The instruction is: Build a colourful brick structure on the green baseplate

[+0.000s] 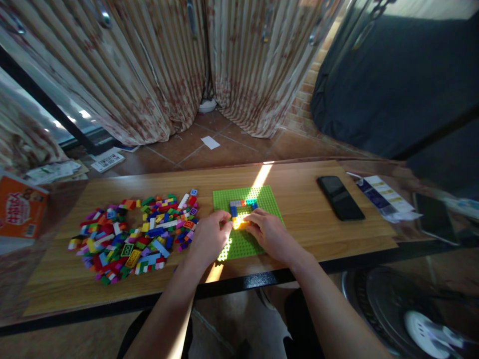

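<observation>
Wooden bench (318, 234), viewed from the near long edge. A square green studded plastic baseplate (264, 198) lies flat at mid-bench, close to the near edge, with a strip of sunlight crossing it.

A short row of joined plastic bricks, blue, grey, orange and teal (243, 203), sits on the plate's far half. Just nearer than that row is a small yellow plastic brick (238, 223), glaring in the sun, on the plate between the two hands.

Left hand (210, 235): fingers narrow, thumb and forefinger pinched on the brick's left side. Right hand (270, 234): fingers curled narrow against its right side; whether they grip or only press cannot be told in the glare.

Handling, judged: the brick is light, rigid and smooth, not fragile, and apt to slip if pinched by a corner. Best held by two opposite side walls, studs up. The thin plate may slide on the wood under sideways force.

A loose heap of mixed coloured bricks (130, 237) spreads toward the bench's left end. A black smartphone (340, 198) lies face up right of the plate, well apart; a printed paper leaflet (381, 197) lies at the right edge
</observation>
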Available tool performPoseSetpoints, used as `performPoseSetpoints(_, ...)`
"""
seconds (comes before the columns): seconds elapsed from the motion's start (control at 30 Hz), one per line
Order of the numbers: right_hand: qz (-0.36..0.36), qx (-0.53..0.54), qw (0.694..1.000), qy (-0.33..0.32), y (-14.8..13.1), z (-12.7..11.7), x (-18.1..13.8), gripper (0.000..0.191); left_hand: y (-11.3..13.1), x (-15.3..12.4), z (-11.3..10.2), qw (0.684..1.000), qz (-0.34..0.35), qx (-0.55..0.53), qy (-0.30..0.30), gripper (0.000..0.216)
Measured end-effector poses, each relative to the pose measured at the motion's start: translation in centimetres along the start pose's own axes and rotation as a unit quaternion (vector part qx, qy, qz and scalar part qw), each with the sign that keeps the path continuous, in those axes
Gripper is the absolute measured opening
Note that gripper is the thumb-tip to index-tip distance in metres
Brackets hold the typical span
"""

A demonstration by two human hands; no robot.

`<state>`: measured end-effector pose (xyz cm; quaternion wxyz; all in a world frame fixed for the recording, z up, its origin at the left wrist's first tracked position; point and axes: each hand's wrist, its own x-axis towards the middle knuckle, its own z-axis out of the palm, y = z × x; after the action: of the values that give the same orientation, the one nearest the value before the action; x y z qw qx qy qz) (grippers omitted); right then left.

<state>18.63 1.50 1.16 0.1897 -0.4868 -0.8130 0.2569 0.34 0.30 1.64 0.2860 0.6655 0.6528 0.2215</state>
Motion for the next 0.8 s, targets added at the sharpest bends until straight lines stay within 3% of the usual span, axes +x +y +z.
performPoseSetpoints(0.57, -0.008, 0.016, 1.0, 0.015, -0.1, 0.1, 0.1, 0.014, 0.9, 0.0, 0.4, 1.0, -0.019, 0.006, 0.006, 0.017)
performPoseSetpoints(0.8, 0.006, 0.023, 0.999, 0.037, 1.8, -1.8, -0.8, 0.015, 0.9, 0.2, 0.5, 1.0, -0.021, 0.006, 0.007, 0.019)
